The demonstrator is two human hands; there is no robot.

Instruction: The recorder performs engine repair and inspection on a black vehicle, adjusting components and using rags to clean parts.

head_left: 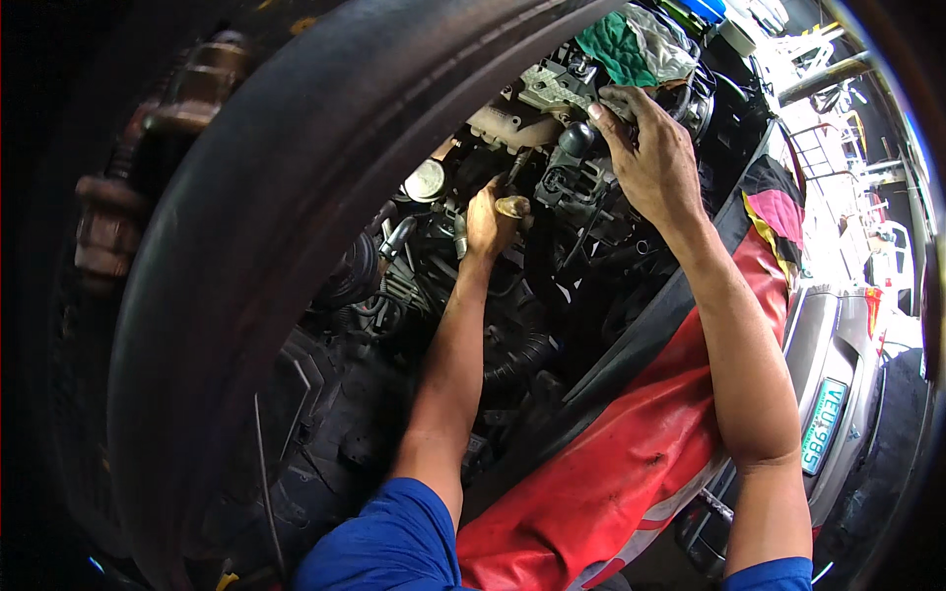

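My left hand (490,225) reaches down into the engine bay (532,295). Its fingers are wrapped round a tool with a tan rounded end (512,207); a dark shaft runs up from the grip among the engine parts. What kind of tool it is, I cannot make out. Higher and to the right, my right hand (655,158) hovers over the engine with its thumb apart from the bent fingers, and no held thing shows. Just below its thumb is a dark round-topped part (575,139). A round pale cap (425,181) lies left of my left hand.
A red cover (611,473) drapes over the fender beneath my right arm. Green and grey rags (619,49) rest at the far end of the bay. A thick dark curved edge (266,148) arches across the left. At right stands a silver vehicle (838,335).
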